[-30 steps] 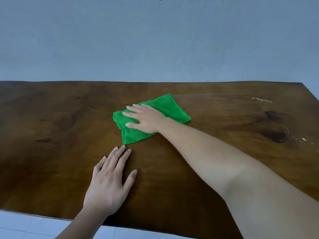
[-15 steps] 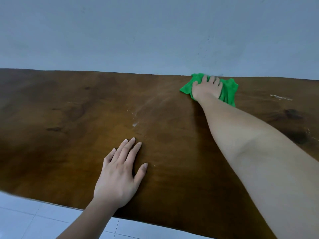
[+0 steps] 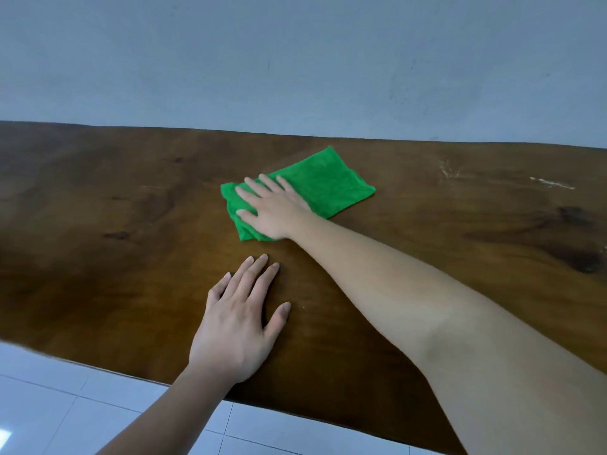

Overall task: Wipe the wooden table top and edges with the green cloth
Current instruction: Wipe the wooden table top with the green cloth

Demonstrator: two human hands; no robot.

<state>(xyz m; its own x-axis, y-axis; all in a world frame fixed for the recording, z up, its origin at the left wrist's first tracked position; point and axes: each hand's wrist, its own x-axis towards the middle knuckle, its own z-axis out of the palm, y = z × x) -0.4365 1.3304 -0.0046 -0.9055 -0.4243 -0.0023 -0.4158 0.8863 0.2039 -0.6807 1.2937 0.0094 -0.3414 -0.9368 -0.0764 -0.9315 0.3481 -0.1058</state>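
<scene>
Your right hand [image 3: 274,210] lies flat, fingers spread, pressing the left part of the cloth [image 3: 323,185]; nothing gripped. Cloth is folded, mid-table [image 3: 98,257], nearer the far edge by the wall [image 3: 295,60]. Your left hand [image 3: 238,323] is flat on bare wood near the front edge, fingers extended, holding nothing
</scene>
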